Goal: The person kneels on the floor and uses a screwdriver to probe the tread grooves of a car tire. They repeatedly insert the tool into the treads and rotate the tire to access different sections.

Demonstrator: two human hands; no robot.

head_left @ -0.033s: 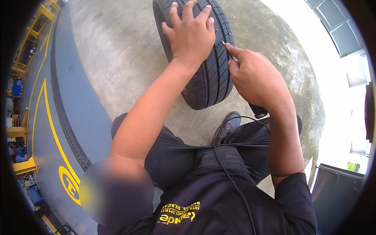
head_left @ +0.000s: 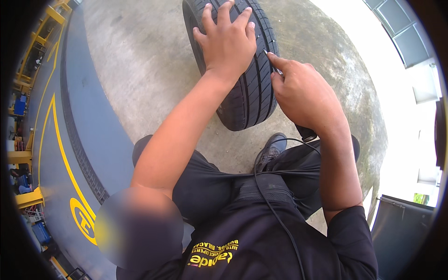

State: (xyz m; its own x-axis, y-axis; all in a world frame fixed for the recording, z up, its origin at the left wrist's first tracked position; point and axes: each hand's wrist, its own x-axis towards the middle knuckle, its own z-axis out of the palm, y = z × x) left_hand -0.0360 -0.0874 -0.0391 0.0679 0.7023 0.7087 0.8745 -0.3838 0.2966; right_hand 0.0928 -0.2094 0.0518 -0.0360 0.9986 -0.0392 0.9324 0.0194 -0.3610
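Note:
A black tire (head_left: 254, 95) stands upright on its tread in front of me. My left hand (head_left: 228, 44) lies on top of the tread with its fingers spread. At the tread's right side, my right hand (head_left: 303, 88) is closed on a slim metal-tipped tool (head_left: 265, 52), its index finger stretched along it. The tip is at the tread grooves; whether it is in one I cannot tell. Most of the tool is hidden by the hand. A dark piece (head_left: 307, 133) shows below my right wrist, and I cannot tell whether it belongs to the tool.
Concrete floor (head_left: 140, 70) surrounds the tire. A blue-grey painted strip (head_left: 88, 84) with yellow markings runs along the left, with yellow metal frames (head_left: 28, 199) beyond. My shoe (head_left: 275, 147) is close below the tire. A black cable (head_left: 275, 210) hangs across my shirt and leg.
My right hand has shifted very slightly at the tire's edge. The left hand and the tire look the same.

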